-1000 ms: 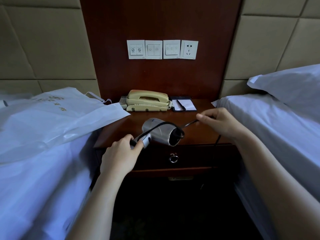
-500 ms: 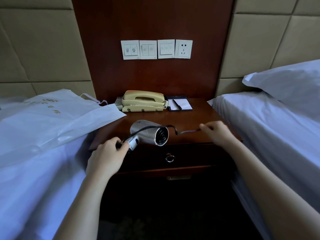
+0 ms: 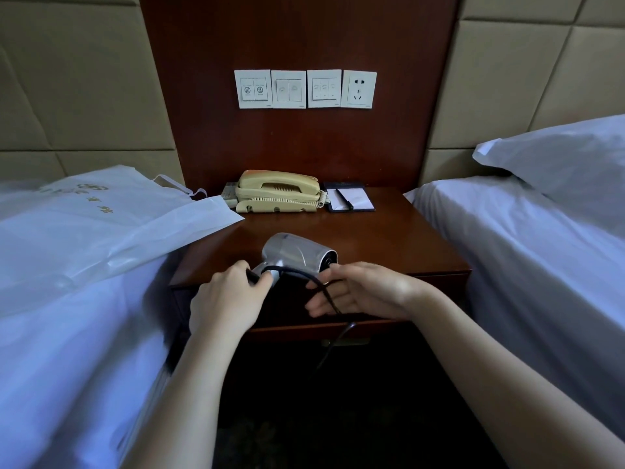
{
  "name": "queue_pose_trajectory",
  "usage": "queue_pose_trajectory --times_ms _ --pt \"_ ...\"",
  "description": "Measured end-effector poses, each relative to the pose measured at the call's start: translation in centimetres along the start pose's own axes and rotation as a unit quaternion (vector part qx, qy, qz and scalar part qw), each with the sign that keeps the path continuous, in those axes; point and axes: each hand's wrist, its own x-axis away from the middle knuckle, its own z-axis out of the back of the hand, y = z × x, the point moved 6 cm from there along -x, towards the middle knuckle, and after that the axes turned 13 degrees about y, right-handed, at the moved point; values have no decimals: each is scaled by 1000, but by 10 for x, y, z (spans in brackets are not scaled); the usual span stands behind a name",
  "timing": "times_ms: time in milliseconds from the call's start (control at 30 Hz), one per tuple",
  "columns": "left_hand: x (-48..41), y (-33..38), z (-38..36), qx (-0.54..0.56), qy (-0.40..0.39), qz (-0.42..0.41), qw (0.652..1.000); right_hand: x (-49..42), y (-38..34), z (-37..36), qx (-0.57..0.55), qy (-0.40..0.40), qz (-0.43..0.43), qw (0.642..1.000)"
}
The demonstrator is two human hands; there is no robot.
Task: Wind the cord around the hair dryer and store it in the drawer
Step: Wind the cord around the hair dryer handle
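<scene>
Cord [image 3: 324, 292] across seemingly slack right hand [image 3: 367, 294]; dryer [image 3: 294, 253] in left hand [image 3: 226, 302]

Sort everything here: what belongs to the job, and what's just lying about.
Job: hair dryer, cord, drawer, left hand, right hand.
Lying about: telephone, notepad, plastic bag, pillow, wall socket.

The right hand [image 3: 363, 292] has swung in beside the hair dryer [image 3: 297, 253], the cord [image 3: 318, 282] now looping across its fingers
</scene>
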Motion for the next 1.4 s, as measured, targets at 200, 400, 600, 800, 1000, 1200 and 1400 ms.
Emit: queue_pose_trajectory --times_ms 200,400,600,800,1000,1200,1400 --pt "-1 -2 -1 3 11 -1 1000 8 -4 -12 -106 -61 0 992" --pt "-2 -3 1 10 -12 -7 1000 12 -23 18 -145 67 -13 987" --pt "0 -3 1 35 -55 -13 998 10 -37 56 -93 214 90 968" --pt "14 27 -1 126 -148 -83 977 10 -46 78 -74 309 185 930" --pt "27 47 -8 255 -271 -74 925 5 -39 89 -50 317 180 930" --pt "24 57 -6 454 -299 -14 839 -2 -21 93 -53 290 188 937" --pt "15 42 -18 514 -276 69 810 -14 -1 78 105 265 117 951"
